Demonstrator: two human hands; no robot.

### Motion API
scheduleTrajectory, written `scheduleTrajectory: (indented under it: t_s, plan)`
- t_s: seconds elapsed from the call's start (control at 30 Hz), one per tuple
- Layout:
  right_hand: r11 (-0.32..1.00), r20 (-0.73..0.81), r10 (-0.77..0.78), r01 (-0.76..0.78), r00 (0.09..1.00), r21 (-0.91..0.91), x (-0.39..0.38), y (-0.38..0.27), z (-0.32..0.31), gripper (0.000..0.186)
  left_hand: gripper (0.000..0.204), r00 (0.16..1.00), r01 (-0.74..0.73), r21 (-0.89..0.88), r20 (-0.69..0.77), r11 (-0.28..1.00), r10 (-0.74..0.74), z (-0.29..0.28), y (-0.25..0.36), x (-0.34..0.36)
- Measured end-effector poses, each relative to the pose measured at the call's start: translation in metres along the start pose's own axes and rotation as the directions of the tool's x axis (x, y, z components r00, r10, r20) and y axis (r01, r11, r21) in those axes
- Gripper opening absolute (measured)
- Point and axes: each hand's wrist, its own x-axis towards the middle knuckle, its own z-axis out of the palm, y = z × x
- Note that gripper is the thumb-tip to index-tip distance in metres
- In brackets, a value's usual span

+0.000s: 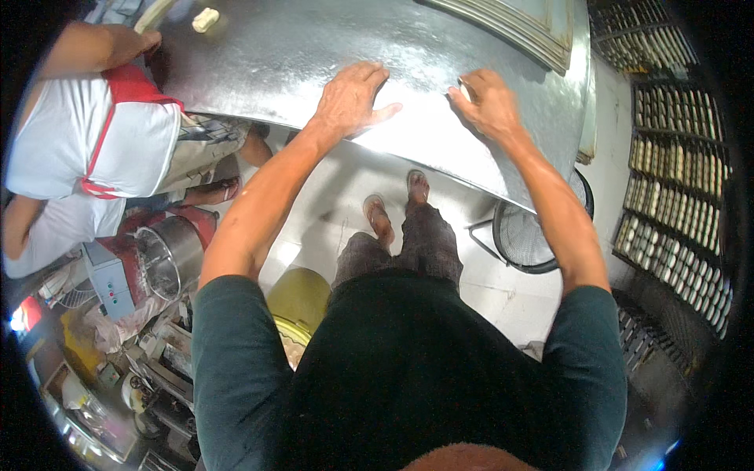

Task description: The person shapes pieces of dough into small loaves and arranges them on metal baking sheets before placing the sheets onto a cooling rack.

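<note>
My left hand rests on the shiny metal table near its front edge. Its fingers lie stretched out and the thumb points away from them; nothing is in it. To the right, my right hand is over the same table with its fingers curled toward the thumb. A small whitish spot shows between thumb and fingertips, too small to name. A pale lump of dough lies at the far left of the table, away from both hands.
A co-worker in a red apron stands at the table's left. Stacked trays lie far right. Racks of pale dough pieces stand right. A black mesh-topped round stand, a yellow bin and a mixer bowl are below.
</note>
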Motion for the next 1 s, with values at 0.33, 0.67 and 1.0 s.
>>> scheduleTrajectory:
  t_s: [0.33, 0.67, 1.0]
  plan:
    - [0.972, -0.114, -0.220, 0.208, 0.969, -0.105, 0.047, 0.013, 0.026, 0.040, 0.033, 0.978, 0.070, 0.056, -0.203, 0.996, -0.057, 0.016, -0.016, 0.024]
    - [0.972, 0.003, -0.227, 0.226, 0.974, -0.067, 0.024, 0.007, 0.014, 0.046, 0.040, 0.993, -0.016, 0.046, -0.120, 0.999, 0.022, 0.024, -0.031, 0.006]
    - [0.958, 0.029, -0.274, 0.276, 0.961, -0.080, -0.007, -0.002, -0.010, 0.042, 0.039, 0.984, 0.097, 0.020, -0.153, 0.995, -0.093, 0.020, -0.014, -0.019]
